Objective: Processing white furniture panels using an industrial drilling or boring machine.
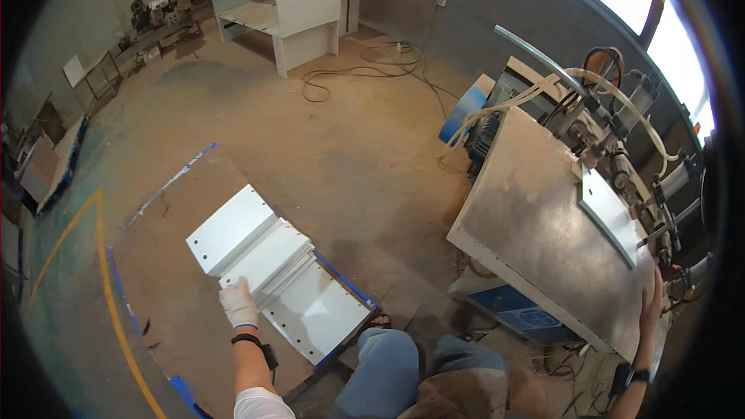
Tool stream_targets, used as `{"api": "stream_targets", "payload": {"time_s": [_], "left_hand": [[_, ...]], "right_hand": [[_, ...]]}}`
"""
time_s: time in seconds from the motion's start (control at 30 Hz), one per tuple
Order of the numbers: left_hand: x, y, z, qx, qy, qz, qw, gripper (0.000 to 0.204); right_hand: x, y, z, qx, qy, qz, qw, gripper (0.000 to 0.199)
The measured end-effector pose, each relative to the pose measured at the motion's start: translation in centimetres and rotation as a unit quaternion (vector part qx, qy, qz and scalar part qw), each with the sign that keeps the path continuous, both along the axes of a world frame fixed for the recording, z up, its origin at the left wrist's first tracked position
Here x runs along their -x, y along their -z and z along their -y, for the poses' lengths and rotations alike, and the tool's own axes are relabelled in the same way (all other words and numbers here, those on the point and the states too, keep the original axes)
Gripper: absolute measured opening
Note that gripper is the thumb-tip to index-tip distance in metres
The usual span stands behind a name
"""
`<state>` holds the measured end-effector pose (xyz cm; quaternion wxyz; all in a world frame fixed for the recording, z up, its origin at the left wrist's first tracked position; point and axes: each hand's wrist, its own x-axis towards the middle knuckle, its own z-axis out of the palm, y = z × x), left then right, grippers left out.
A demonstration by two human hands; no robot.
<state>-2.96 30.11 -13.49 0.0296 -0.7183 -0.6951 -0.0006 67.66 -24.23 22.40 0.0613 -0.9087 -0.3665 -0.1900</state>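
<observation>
Your left hand (238, 302), in a white glove, lies flat on the near edge of the stack of white panels (268, 260). Its grip is loose: fingers spread on the top sheet, closed on nothing. The stack sits on a low brown board (171, 295) edged with blue tape on the floor, left of the metal-topped machine (543, 233). Two larger white panels lie under it, one sticking out on the far side (229, 226) and one on the near side (318, 314), both with small drilled holes along their edges.

The panels look like stiff, coated board, smooth-faced and probably slippery under a glove, with hard corners that could chip. A single sheet should be light enough, but the whole stack would likely be heavy. Judging by its shape, a sheet is best taken by its long edges, thumb on top and fingers beneath, rather than by a corner.

Your right hand (650, 299) rests on the near right corner of the machine's desk top. Whether its grip is curled over the edge I cannot tell. A grey metal strip (609, 216) lies on that top, beyond your right hand.

No bins or boxes show near the stack, so nothing here holds contents.
</observation>
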Motion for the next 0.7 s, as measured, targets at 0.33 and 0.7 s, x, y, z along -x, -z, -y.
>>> {"api": "stream_targets", "payload": {"time_s": [0.33, 0.7], "left_hand": [[-7.7, -2.7, 3.5, -0.118, 0.178, 0.175, 0.961, 0.043], [-45.7, -41.6, 20.7, -0.160, 0.747, 0.332, 0.554, 0.040]], "right_hand": [[30.4, 22.4, 34.6, 0.149, 0.388, -0.214, 0.884, 0.087], [40.6, 24.2, 27.6, 0.053, 0.429, -0.078, 0.899, 0.061]]}}
